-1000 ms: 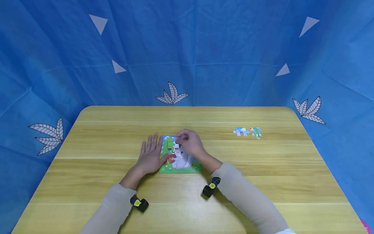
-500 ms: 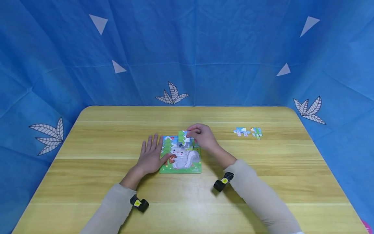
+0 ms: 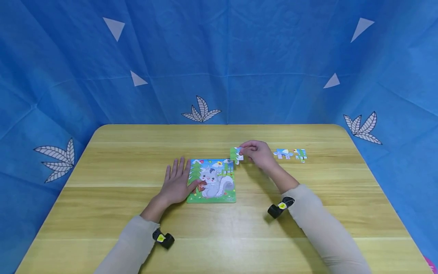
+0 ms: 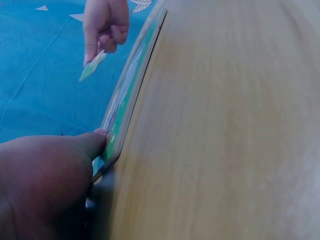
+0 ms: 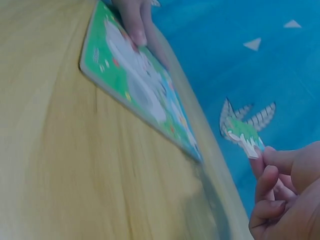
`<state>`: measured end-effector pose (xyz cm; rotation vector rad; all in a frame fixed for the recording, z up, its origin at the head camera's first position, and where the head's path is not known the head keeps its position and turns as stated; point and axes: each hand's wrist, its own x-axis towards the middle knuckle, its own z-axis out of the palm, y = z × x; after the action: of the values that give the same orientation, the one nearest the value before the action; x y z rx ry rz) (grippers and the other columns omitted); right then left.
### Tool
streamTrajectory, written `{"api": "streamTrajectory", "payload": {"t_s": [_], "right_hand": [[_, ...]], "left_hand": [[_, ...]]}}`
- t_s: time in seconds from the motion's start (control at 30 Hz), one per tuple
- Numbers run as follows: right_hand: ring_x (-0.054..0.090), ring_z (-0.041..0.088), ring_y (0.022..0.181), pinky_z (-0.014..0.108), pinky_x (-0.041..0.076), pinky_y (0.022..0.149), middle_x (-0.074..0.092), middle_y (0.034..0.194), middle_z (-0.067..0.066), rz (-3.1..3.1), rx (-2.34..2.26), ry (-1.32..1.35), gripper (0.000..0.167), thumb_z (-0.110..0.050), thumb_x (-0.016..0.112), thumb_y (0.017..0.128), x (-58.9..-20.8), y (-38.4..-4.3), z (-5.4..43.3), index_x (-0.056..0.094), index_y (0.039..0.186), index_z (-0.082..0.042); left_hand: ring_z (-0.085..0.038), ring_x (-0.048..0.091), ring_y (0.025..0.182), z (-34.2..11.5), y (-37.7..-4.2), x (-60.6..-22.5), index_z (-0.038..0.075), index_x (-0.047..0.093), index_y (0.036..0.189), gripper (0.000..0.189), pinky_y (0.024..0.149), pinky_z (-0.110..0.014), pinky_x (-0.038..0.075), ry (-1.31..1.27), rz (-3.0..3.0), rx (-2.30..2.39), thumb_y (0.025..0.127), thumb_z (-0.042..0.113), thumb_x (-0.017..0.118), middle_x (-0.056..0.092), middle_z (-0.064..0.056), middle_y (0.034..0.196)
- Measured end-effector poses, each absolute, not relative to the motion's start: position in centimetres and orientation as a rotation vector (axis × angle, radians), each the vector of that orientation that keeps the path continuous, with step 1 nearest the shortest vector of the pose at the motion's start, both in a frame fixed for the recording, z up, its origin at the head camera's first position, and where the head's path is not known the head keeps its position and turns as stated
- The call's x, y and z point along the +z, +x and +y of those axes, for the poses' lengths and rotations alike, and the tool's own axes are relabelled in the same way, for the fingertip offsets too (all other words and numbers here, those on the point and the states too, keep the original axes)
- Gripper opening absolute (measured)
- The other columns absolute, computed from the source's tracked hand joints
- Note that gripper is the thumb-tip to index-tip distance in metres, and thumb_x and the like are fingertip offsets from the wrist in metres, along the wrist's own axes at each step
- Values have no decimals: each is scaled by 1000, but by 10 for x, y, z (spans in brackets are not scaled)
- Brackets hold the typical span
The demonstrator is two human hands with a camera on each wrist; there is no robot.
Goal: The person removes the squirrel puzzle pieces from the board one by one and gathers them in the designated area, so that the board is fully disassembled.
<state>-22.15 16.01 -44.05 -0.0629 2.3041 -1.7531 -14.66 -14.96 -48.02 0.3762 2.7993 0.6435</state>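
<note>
A square jigsaw puzzle board (image 3: 224, 198) with a grey squirrel holding an acorn lies on the table. My left hand (image 3: 176, 185) rests flat at its left side, fingers straight and the thumb over the board's edge. In the right wrist view, my right hand (image 5: 292, 187) pinches a green and white puzzle piece (image 5: 245, 136) between thumb and finger, the other fingers curled. The head view places this piece just beyond the board's upper right corner. In the left wrist view the piece is raised above the board's level.
Two loose puzzle pieces lie to the right of my right hand: one blue and pink piece (image 3: 283, 153) and one green and blue piece (image 3: 301, 155). The wooden table (image 3: 219, 232) ends at a blue curtain (image 3: 226, 57) behind and at the sides.
My right hand has moved right from over the board, carrying the pinched puzzle piece past its upper right corner. The board's upper part is now uncovered. My left hand has stayed in place.
</note>
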Motion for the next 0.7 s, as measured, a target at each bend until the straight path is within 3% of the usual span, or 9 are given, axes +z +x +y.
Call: {"api": "streamTrajectory", "payload": {"t_s": [0.37,0.7], "right_hand": [[65,14,89,26,51,71,75,106,9,2430,-1571,49,27,-16,56,106,-440,-232,214,66,124,1],[53,8,67,21,42,57,73,87,-7,2424,-1573,147,30,-15,60,104,-449,-241,246,63,126,6]], "left_hand": [[-38,-17,153,-150,-147,-481,2,3,163,85,120,-58,-14,373,2801,623,106,53,41,-9,-21,168],[-38,-18,153,-150,-147,-481,2,3,163,84,120,-58,-13,376,2804,621,107,52,41,-9,-21,168]]}}
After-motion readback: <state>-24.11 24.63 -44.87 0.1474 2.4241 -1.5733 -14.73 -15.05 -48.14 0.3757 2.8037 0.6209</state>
